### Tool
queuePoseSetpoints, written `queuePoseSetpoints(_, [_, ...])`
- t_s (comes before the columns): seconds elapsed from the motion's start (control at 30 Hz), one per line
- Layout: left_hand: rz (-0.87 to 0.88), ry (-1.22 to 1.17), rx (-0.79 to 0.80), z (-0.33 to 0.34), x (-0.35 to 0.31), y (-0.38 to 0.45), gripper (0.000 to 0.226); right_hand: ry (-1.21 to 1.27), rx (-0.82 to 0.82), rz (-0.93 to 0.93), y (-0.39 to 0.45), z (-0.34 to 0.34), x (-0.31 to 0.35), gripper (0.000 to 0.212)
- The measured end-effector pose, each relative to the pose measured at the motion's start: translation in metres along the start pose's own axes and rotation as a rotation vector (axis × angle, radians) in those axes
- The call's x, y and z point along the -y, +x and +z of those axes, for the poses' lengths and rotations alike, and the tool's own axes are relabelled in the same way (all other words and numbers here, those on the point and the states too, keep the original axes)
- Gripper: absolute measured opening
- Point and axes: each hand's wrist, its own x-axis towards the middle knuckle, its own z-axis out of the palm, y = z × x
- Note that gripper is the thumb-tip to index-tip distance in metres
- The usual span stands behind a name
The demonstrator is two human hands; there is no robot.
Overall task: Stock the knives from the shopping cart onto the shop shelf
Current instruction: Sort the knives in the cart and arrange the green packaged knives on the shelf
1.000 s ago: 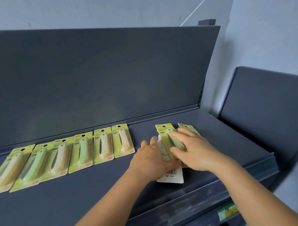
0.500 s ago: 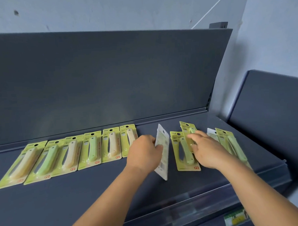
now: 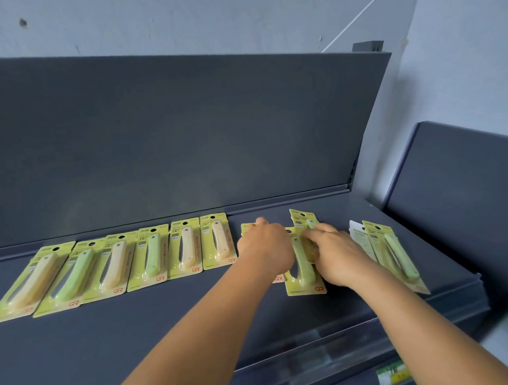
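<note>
On dark grey metal shelf: row of six yellow-green carded fruit knives at left, flat, edges overlapping. Left hand palm down on another carded knife, mostly hidden; grip cannot tell. Right hand fingers curled, pinching tilted green-handled knife pack above flat green knife card. Two more packs lie right, near shelf end.
</note>
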Motion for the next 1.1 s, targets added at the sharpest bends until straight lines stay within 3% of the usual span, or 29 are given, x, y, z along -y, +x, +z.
queuePoseSetpoints(0.1, [0.128, 0.115, 0.013, 0.017, 0.020, 0.000, 0.035, -0.012, 0.010, 0.032, 0.003, 0.000, -0.001, 0.061])
queuePoseSetpoints(0.23, [0.145, 0.053, -0.044, 0.025, 0.037, 0.002, 0.047, -0.069, 0.044, 0.040, 0.012, -0.003, -0.005, 0.059])
queuePoseSetpoints(0.3, [0.267, -0.013, -0.088, 0.024, 0.033, -0.005, 0.059, -0.042, 0.058, 0.050, 0.017, -0.004, -0.007, 0.065])
queuePoseSetpoints(0.4, [0.418, 0.036, 0.001, 0.029, 0.019, -0.020, 0.077, -0.042, 0.065, 0.054, 0.022, -0.003, -0.007, 0.065])
queuePoseSetpoints(0.6, [0.239, 0.032, 0.032, 0.038, 0.021, 0.001, 0.079, -0.064, 0.060, 0.059, 0.024, -0.004, -0.005, 0.061])
queuePoseSetpoints(0.8, [0.219, -0.046, 0.008, 0.036, 0.029, 0.017, 0.075, -0.021, 0.050, 0.047, 0.025, -0.002, -0.003, 0.056])
queuePoseSetpoints(0.9, [0.203, -0.072, -0.023, 0.034, 0.035, 0.011, 0.078, 0.018, 0.029, -0.047, 0.023, 0.000, 0.005, 0.049])
queuePoseSetpoints(1.1, [0.186, -0.009, 0.024, 0.033, 0.059, 0.001, 0.065, 0.035, 0.147, -0.175, 0.027, 0.006, 0.023, 0.050])
